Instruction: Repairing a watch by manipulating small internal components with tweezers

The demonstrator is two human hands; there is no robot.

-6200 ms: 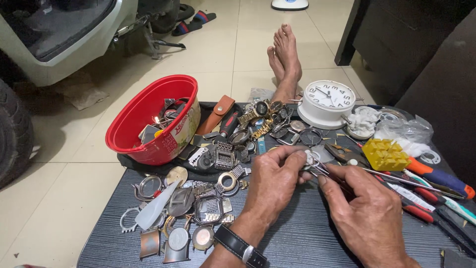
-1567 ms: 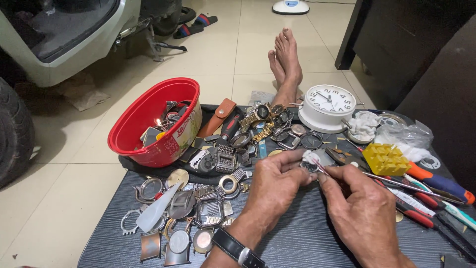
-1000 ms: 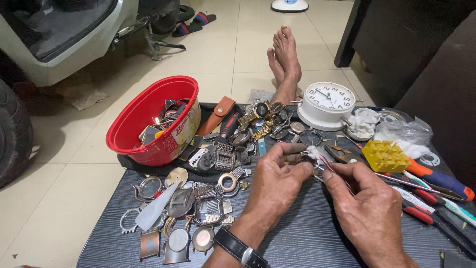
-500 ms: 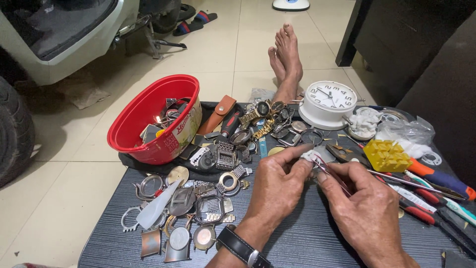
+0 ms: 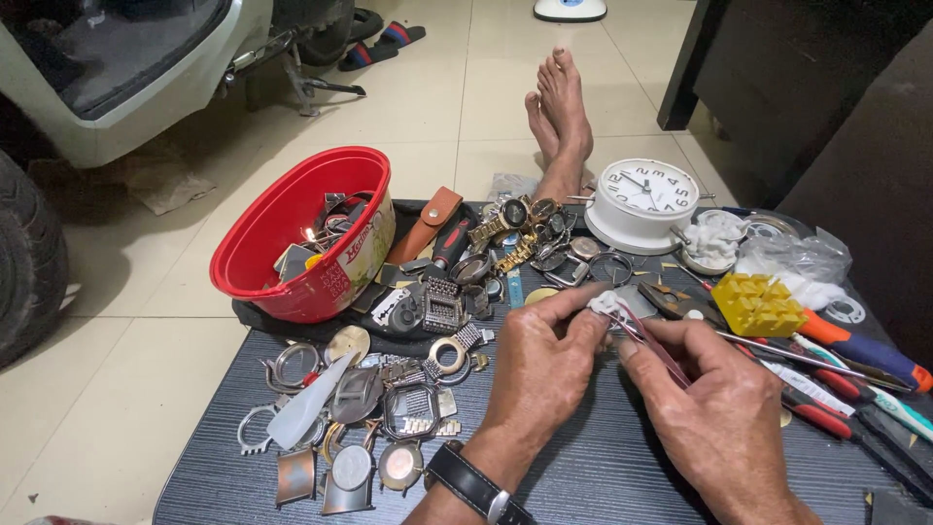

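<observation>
dark ribbed tabletop (image 5: 603,467) over pale tiled floor (image 5: 437,107); red bowl (image 5: 301,233) at ten o'clock. left hand (image 5: 539,365) pinches a small pale part (image 5: 604,302) at twelve; right hand (image 5: 724,418) grips tweezers (image 5: 653,342) touching it.

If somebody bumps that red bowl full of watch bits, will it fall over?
The red bowl already leans, one edge propped on the dark cloth, so a bump could probably tip it further. It looks like thin plastic, likely light for its size. The metal watch parts heaped inside may weigh it down, yet could slide out.
</observation>
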